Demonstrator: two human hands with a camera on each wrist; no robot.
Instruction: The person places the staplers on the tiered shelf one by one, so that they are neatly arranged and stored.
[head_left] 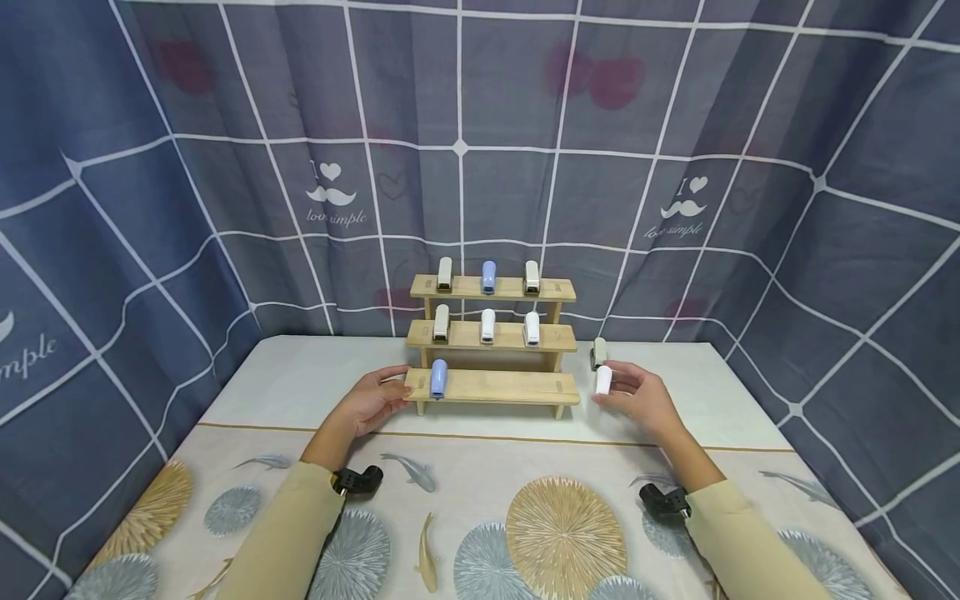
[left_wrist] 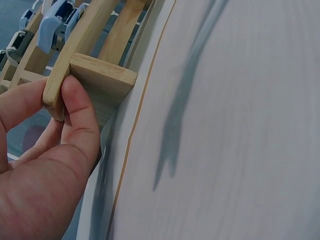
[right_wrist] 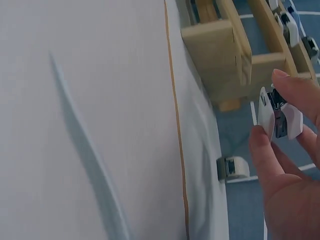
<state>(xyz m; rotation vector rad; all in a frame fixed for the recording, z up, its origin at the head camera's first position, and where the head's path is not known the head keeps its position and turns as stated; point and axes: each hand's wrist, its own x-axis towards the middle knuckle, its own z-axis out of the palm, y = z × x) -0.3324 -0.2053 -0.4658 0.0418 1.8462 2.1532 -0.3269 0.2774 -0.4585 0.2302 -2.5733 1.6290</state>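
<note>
My right hand holds a small white stapler beside the right end of a three-step wooden rack. In the right wrist view, thumb and fingers pinch this stapler by its edges, its metal inside showing. My left hand pinches the left end of the bottom step, thumb and fingers on either side of the board. A blue stapler stands on that step near its left end. Just behind my right hand, a beige stapler sits on the table.
On the middle step are a beige stapler and two white staplers. The top step bears two beige staplers with a blue stapler between them. A patterned cloth covers the table; checked curtains hang around it.
</note>
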